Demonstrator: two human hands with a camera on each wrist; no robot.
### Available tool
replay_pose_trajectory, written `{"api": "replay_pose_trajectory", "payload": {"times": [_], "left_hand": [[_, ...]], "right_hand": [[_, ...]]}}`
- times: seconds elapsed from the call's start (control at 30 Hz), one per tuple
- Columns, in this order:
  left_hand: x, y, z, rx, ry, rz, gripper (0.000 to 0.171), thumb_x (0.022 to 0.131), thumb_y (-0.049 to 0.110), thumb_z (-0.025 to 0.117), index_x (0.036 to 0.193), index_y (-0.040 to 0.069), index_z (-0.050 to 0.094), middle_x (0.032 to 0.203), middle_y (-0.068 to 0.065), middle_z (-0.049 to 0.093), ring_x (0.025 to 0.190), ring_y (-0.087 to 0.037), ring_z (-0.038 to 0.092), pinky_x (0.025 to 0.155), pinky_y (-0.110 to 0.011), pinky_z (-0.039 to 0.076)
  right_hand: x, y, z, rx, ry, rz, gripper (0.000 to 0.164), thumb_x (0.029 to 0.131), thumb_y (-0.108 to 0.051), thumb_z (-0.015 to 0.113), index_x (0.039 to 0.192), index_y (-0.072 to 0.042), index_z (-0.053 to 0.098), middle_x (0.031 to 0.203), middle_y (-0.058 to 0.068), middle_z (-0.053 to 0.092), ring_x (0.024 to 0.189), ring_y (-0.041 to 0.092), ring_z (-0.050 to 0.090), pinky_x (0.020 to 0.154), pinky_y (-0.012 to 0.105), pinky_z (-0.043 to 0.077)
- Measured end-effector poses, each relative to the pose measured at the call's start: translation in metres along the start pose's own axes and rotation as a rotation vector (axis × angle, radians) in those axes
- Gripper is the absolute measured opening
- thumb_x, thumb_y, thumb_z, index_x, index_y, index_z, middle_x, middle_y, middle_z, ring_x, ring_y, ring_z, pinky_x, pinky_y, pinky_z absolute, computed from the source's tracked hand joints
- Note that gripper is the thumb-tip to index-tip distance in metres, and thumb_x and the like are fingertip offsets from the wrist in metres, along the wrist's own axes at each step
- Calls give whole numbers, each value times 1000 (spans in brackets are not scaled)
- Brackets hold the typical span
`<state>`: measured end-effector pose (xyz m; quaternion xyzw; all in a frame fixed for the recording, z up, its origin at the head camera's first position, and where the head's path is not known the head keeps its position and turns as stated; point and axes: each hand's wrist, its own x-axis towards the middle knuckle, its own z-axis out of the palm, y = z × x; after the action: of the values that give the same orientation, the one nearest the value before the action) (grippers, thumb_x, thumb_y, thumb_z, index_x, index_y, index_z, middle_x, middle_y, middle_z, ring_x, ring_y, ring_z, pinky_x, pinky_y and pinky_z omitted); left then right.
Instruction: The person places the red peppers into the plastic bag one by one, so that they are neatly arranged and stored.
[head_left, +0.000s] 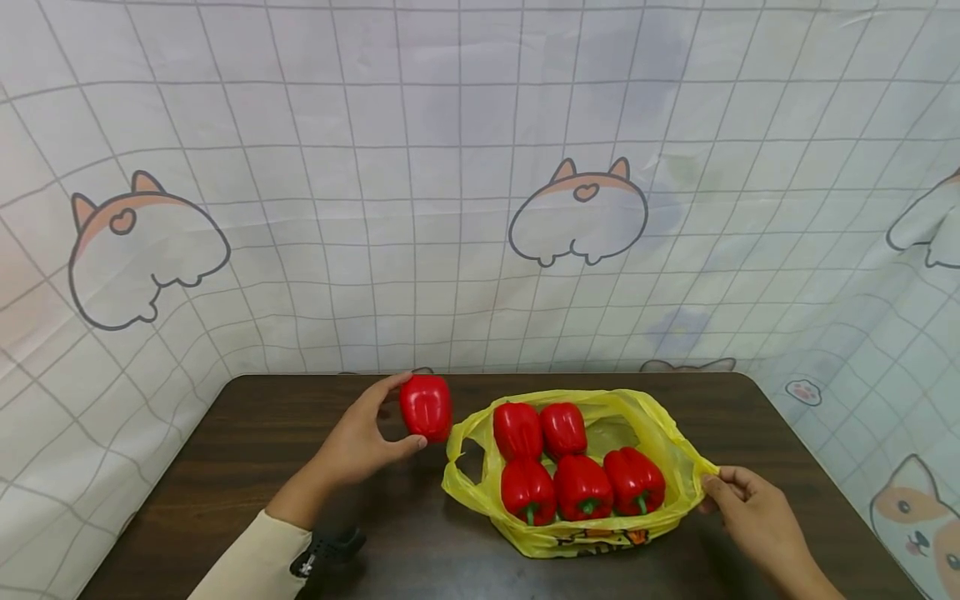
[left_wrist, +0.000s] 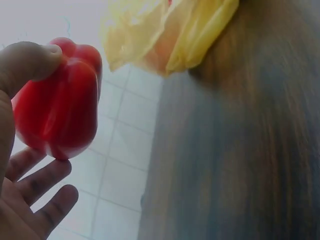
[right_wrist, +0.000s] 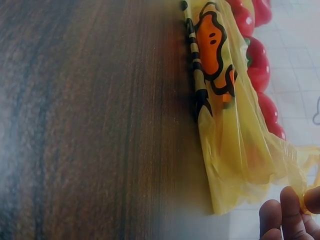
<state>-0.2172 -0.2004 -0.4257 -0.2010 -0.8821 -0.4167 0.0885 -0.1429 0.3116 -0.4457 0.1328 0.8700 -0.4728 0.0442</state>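
Note:
In the head view my left hand (head_left: 362,440) holds a red bell pepper (head_left: 426,408) between thumb and fingers, left of a yellow plastic bag (head_left: 468,493). The left wrist view shows the thumb on one end of that pepper (left_wrist: 62,105) and fingertips at its other end. My right hand (head_left: 757,512) pinches the right handle edge of the bag; in the right wrist view its fingers (right_wrist: 290,205) grip the thin yellow plastic. Several red bell peppers (head_left: 582,485) lie in the wide bag mouth, three in the near row with green stems showing.
The bag rests on a dark brown wooden table (head_left: 405,542). Behind the table hangs a white grid-patterned cloth (head_left: 360,208) with cartoon dogs. A black band (head_left: 330,550) sits around the left wrist. An orange and black print (right_wrist: 210,45) marks the bag's near side.

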Motion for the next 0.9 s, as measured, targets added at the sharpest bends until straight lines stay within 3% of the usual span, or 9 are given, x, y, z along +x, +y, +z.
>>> {"api": "replay_pose_trajectory", "payload": {"times": [0.4, 0.63, 0.9], "left_hand": [[14, 36, 11, 2, -11, 74, 89, 76, 29, 92, 150, 13, 45, 139, 1, 56, 121, -18, 55, 98, -46, 52], [21, 57, 25, -9, -69, 64, 88, 75, 29, 93, 149, 18, 46, 135, 6, 56, 118, -14, 55, 99, -42, 52], [32, 71, 39, -3, -110, 102, 89, 76, 32, 92, 150, 17, 46, 139, 5, 55, 121, -15, 55, 99, -40, 52]], "right_hand": [[0, -2, 0, -1, 1, -3, 53, 106, -44, 53, 129, 4, 56, 91, 4, 73, 86, 24, 62, 66, 32, 52], [0, -3, 0, 0, 5, -3, 53, 106, -45, 53, 128, 4, 57, 91, 4, 73, 85, 24, 62, 65, 32, 52], [2, -3, 0, -3, 3, -2, 53, 106, -43, 53, 129, 4, 57, 91, 4, 73, 88, 23, 63, 67, 32, 53]]}}
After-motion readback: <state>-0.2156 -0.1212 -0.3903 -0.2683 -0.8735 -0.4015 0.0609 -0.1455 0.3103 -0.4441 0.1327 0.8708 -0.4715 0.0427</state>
